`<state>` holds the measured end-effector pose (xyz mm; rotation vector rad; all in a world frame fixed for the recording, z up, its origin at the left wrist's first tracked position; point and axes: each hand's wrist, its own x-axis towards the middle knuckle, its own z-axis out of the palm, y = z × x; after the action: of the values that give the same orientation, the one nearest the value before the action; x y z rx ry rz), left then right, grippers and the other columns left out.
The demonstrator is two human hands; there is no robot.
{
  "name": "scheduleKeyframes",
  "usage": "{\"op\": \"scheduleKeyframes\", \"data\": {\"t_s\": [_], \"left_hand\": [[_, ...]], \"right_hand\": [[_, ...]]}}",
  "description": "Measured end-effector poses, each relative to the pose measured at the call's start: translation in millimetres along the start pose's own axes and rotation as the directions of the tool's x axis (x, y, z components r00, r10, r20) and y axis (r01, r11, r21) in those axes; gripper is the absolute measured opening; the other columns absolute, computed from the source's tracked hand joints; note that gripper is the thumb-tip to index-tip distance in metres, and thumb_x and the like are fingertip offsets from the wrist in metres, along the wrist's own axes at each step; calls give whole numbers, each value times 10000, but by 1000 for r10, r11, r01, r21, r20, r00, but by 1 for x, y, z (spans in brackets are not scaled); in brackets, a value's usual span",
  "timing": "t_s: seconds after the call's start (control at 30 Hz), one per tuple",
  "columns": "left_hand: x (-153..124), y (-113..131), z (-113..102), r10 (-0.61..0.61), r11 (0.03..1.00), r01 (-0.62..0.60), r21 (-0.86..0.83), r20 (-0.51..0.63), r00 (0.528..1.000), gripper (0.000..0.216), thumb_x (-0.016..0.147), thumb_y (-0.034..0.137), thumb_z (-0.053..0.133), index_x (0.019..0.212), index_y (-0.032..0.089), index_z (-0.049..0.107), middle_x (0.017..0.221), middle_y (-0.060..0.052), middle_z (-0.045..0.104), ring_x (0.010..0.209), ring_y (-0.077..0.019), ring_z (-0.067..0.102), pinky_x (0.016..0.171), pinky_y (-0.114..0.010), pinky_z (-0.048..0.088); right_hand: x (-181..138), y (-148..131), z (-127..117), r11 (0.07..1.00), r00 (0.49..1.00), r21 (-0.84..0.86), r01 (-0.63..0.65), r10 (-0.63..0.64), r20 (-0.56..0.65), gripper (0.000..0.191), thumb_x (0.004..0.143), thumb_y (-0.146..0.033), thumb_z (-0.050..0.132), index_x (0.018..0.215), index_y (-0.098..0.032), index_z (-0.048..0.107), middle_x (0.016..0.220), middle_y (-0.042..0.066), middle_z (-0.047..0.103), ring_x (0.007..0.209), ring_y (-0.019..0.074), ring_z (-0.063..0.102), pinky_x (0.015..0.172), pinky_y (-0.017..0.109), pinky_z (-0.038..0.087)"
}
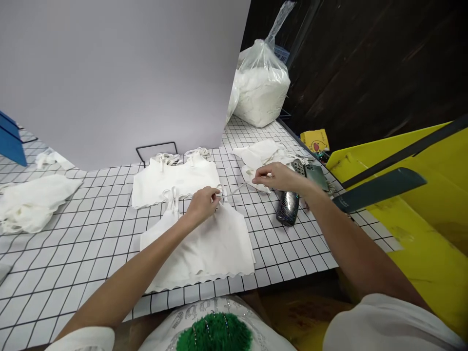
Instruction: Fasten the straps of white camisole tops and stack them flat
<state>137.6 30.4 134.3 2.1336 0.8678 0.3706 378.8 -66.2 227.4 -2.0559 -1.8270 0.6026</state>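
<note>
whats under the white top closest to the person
The gridded tablecloth shows around the white top, so it likely lies beneath. Another white layer seems to peek out at the right edge. Anything else is covered.

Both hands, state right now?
Left hand: curled by the thin white strap, over the white top; grip cannot be told.
Right hand: closed, pinching the strap.

This looked like a garment workshop. White camisole tops (221, 243) lay on a grid-patterned tablecloth (100, 236); a stuffed plastic bag (261, 92) stood beyond.
</note>
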Motion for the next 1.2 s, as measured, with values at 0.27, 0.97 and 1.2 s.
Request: {"op": "scheduleKeyframes", "data": {"t_s": [0.27, 0.97, 1.2], "left_hand": [[-42, 44, 5, -80, 63, 519, -852, 514, 854, 361, 1011, 367, 514, 830, 120, 707, 885, -114, 743, 836, -198, 716, 961, -430, 567], [-47, 19, -12, -56, 281, 462, -841, 466, 883, 312, 944, 340, 649, 1194, 163, 710, 1005, -105, 722, 848, -226, 732, 926, -476, 578], [-61, 15, -11, -100, 432, 382, -817, 378, 921, 356, 771, 401, 829, 1002, 133, 783, 1039, -128, 749, 791, -175, 694, 879, -376, 560]], "right_hand": [[-42, -62, 83, 945, 914, -185, 270, -312, -261, 307, 991, -265, 489, 817, -148, 713, 754, 87, 691, 658, 175, 593, 630, 320, 449], [-22, -47, 125, 470, 988, 870, -147, 30, 151, 291, 628, -420, 882, 735, -177, 763, 730, 8, 656, 696, 134, 573, 662, 300, 459], [-25, -56, 128, 372, 961, 928, -35, 269, -71, 391, 606, -468, 892, 690, -189, 631, 607, -13, 640, 606, 139, 593, 680, 323, 504]]}}
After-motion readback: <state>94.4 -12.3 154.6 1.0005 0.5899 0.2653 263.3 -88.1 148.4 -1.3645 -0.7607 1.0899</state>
